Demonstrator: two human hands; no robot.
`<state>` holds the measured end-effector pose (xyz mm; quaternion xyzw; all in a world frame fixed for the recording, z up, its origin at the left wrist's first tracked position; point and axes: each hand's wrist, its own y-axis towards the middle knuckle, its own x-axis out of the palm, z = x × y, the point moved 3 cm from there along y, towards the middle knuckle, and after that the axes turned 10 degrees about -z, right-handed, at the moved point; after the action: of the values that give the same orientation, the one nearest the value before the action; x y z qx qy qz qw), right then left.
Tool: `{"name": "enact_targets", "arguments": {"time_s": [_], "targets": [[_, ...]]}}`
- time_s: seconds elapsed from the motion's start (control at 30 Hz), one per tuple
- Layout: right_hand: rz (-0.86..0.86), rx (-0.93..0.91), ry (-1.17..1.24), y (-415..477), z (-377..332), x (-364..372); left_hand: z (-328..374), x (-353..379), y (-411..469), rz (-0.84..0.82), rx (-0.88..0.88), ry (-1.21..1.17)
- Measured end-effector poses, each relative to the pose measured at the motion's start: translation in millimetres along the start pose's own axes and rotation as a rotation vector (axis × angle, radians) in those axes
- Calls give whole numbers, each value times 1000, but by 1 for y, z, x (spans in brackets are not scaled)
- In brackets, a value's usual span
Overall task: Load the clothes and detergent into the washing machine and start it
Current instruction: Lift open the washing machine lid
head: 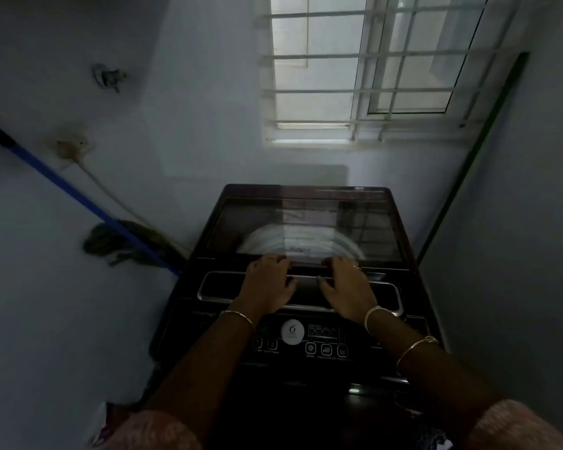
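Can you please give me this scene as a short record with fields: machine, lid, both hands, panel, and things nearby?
machine: top-loading washing machine, dark
lid: glass lid, down or nearly down
left hand: left hand on the lid's front edge
right hand: right hand on the same edge
panel: control panel nearer the person, below the hands
nearby: mop against left wall; window behind

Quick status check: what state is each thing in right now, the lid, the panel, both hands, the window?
Washing machine lid: shut, lying flat.
Control panel: looks unlit.
Left hand: fingers curled at the lid's front edge.
Right hand: fingers curled at the same edge.
Window: sliding pane position unclear; grille in front.
Mop: leaning on the wall.
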<state>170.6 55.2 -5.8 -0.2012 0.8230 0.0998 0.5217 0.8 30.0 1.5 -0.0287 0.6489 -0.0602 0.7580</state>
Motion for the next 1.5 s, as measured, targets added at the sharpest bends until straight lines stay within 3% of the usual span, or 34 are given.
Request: {"name": "enact_targets", "arguments": {"time_s": [0.37,0.77,0.97,1.3,1.4,1.5], "targets": [[-55,19,-137,12,9,13,-5,20,8,-85,-17,-50],[-146,89,-177,28,6,15,-15,26,-17,-80,92,-39],[-129,73,-180,37,-4,-10,-14,8,-24,50,157,10],[-372,65,-130,66,-24,-81,-8,-64,-5,488,368,317],[-316,41,-104,64,-31,-108,-2,-90,-1,562,381,348],[-134,-39,-111,59,-42,-140,3,-115,7,639,312,320]]}}
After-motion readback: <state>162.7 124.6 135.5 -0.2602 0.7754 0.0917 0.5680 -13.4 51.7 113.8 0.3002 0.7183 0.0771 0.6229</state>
